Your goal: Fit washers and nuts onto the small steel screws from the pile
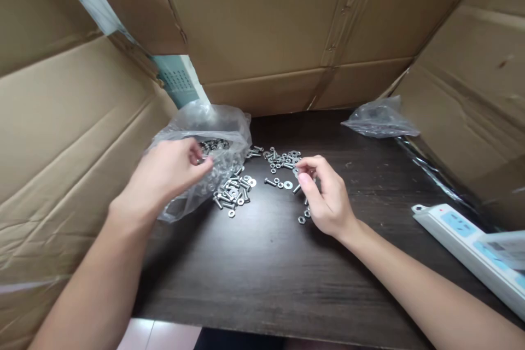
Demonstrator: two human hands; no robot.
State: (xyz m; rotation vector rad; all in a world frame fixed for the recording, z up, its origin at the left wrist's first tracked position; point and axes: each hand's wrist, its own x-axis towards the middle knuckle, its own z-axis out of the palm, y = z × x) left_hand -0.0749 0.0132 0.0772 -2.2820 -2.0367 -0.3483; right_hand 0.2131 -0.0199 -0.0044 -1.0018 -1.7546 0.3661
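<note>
My left hand hovers over a clear plastic bag that holds small metal parts, its fingers pinched on a small metal piece at the bag's mouth. My right hand rests on the dark wooden table, fingertips pinched on a small bolt. Between the hands lie loose bolts, nuts and washers: one heap beside the bag, another in front of my right fingers. A few nuts lie by my right palm.
Cardboard sheets wall the table on the left, back and right. A second crumpled plastic bag lies at the back right. A white power strip sits along the right edge.
</note>
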